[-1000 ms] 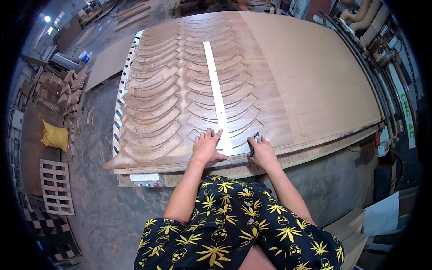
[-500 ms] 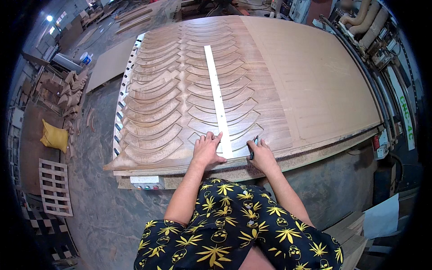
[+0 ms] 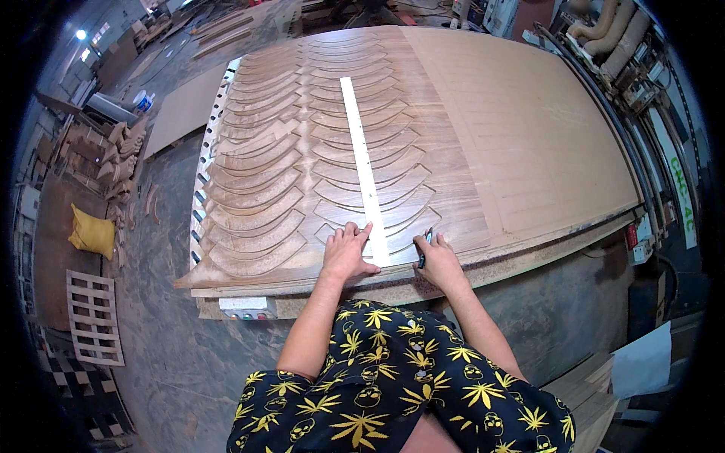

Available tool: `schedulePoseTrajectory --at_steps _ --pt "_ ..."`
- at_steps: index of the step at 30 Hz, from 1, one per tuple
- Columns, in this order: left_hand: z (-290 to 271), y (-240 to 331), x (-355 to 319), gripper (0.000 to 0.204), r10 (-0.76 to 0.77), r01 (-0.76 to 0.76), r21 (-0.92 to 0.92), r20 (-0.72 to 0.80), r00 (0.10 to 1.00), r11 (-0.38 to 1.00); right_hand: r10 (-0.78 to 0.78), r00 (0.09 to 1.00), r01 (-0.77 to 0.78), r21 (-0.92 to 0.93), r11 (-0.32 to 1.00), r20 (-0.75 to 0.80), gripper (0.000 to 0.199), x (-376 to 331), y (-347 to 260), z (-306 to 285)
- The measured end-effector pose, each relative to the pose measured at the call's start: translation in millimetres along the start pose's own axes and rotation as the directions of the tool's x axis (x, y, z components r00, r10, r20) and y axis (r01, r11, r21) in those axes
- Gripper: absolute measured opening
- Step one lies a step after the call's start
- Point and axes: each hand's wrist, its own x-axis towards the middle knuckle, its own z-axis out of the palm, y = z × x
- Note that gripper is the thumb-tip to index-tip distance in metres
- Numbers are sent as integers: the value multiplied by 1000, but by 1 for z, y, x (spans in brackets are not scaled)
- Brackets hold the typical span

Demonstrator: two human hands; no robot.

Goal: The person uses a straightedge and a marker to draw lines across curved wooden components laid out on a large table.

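A long white straightedge lies lengthwise over the brown wood-grain panel, which is cut into rows of curved crescent pieces. Pressing on the straightedge near the panel's front edge is my left hand, fingers spread and thumb stretched out beside it. My right hand rests a little to the right, closed around a small dark tool that looks like a utility knife. Part of that tool is hidden by my fingers.
A plain tan board covers the machine bed's right side. Along the far right run a dark rail and hoses. A switch box sits under the front edge. On the floor at left are a yellow sack and a slatted wooden frame.
Both hands and the straightedge keep their places on the panel. Only a very slight shift of the whole view shows.
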Motion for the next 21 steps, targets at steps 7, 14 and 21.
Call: schedulePoseTrajectory --at_steps 7,14,21 --pt "-2 -4 6 113 -3 3 7 25 1000 1000 12 1000 -11 -31 999 19 69 0 -4 -8" --pt "-14 -17 25 113 -41 39 26 72 997 999 4 1000 -3 -20 1000 10 68 -3 -1 -8" --pt "-30 -40 69 112 -57 51 86 60 997 995 9 1000 -9 -7 1000 6 66 -1 -1 -7"
